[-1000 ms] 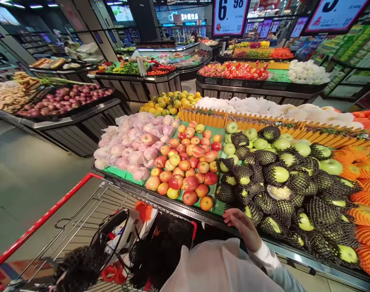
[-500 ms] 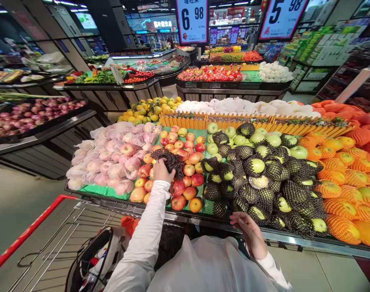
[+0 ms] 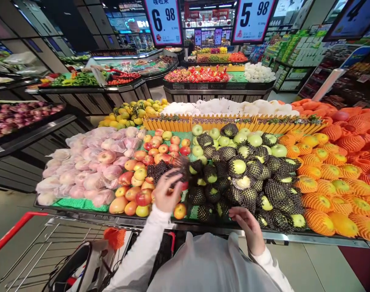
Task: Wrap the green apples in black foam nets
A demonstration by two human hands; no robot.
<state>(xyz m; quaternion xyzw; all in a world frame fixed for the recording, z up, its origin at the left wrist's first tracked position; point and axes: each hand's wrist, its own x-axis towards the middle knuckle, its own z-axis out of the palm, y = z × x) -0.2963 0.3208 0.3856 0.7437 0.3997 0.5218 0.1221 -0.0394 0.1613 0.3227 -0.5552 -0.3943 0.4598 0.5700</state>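
Note:
My left hand (image 3: 166,192) is over the front of the red and yellow apples (image 3: 144,197), its fingers smeared by motion. At its fingertips a dark netting sleeve (image 3: 181,165) is blurred; whether the fingers grip it I cannot tell. Just behind the hand, a crumpled clump of dark foam netting (image 3: 158,170) lies on the apples. My right hand (image 3: 251,230) hovers at the stand's front edge with fingers apart and holds nothing. Closest to it are green apples (image 3: 238,166), many in black net sleeves.
Bagged pink fruit (image 3: 81,162) lies left, orange-netted fruit (image 3: 320,194) right. A metal rail (image 3: 279,237) edges the stand. At lower left, a cart with a red handle (image 3: 17,233) holds a bag (image 3: 90,259). Price screens (image 3: 163,22) hang above.
My view has turned right, so the stand sits further left. My left hand has come back off the netting clump toward me, and a dark net sleeve now blurs beside it. My right hand stays near the edge.

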